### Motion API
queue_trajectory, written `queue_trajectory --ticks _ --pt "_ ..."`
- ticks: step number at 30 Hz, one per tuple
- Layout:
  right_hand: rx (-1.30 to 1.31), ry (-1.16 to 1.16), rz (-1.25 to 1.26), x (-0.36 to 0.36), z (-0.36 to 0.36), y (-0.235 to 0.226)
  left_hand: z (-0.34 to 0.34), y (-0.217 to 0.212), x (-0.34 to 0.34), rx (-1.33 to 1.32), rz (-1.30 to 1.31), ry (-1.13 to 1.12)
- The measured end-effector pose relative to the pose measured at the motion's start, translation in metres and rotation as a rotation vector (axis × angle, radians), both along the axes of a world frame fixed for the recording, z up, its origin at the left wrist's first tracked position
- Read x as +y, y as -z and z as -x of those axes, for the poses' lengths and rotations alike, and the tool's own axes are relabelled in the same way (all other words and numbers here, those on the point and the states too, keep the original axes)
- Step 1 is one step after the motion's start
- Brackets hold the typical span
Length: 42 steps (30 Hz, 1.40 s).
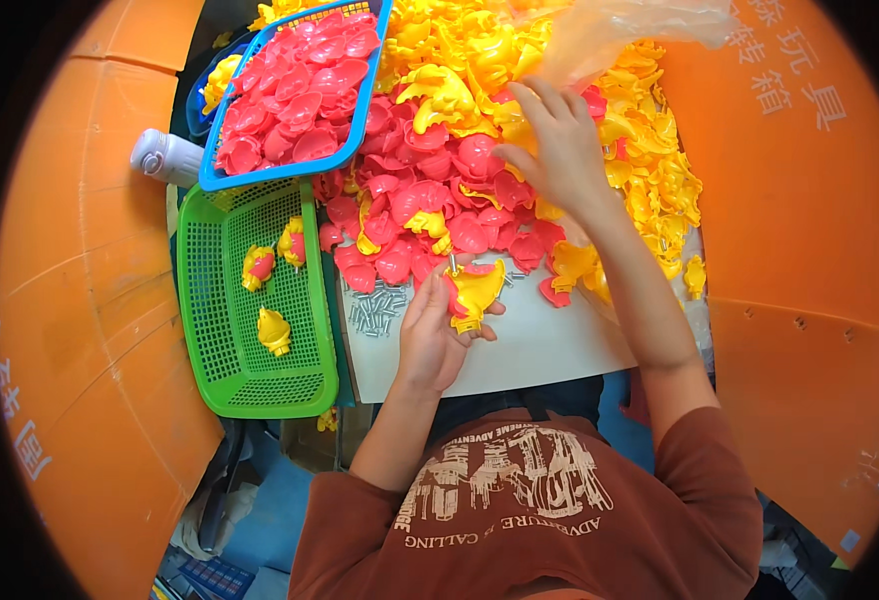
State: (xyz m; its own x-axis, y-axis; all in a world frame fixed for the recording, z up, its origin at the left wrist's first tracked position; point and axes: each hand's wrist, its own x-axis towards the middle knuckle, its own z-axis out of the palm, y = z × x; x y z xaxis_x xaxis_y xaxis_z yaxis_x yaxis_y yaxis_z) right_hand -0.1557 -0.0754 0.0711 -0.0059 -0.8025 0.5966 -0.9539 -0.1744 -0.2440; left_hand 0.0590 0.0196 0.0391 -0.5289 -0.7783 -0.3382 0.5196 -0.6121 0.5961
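My left hand (434, 338) is closed on a yellow plastic part (478, 292) with red pieces on it, held low over the near edge of the table. A small metal pin (453, 264) stands up at its upper left, by my fingertips. Beyond it, my right hand (563, 150) reaches over a pile of yellow plastic parts (490, 50), its fingers spread and nothing visibly gripped. Red curved shells (470, 232) lie heaped between my hands, mixed with some yellow parts. Loose metal pins (375, 308) are scattered on the white tabletop (550, 355) left of my left hand.
A blue basket (360, 125) full of red shells sits at the far left. In front of it, a green basket (332, 350) holds a few yellow-and-red pieces. A pale bottle (165, 155) stands beside them. Orange panels (810, 260) wall both sides; clear plastic film (620, 35) lies at the back.
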Motion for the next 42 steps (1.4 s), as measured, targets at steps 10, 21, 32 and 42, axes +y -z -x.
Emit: queue_trajectory --ticks 10,21,32,42 --pt "-0.521 -0.422 -0.214 0.047 -0.007 -0.022 0.013 -0.007 -0.020 0.105 0.024 -0.115" --pt "-0.408 -0.574 -0.263 0.106 -0.033 -0.019 0.025 -0.023 -0.004 -0.131 0.272 -0.153" --pt "-0.321 -0.567 -0.249 0.111 -0.037 -0.012 0.026 -0.031 0.006 -0.042 0.325 -0.166" --pt "-1.134 -0.568 -0.126 0.121 -0.042 -0.011 0.021 -0.025 0.015 0.033 0.575 -0.084"
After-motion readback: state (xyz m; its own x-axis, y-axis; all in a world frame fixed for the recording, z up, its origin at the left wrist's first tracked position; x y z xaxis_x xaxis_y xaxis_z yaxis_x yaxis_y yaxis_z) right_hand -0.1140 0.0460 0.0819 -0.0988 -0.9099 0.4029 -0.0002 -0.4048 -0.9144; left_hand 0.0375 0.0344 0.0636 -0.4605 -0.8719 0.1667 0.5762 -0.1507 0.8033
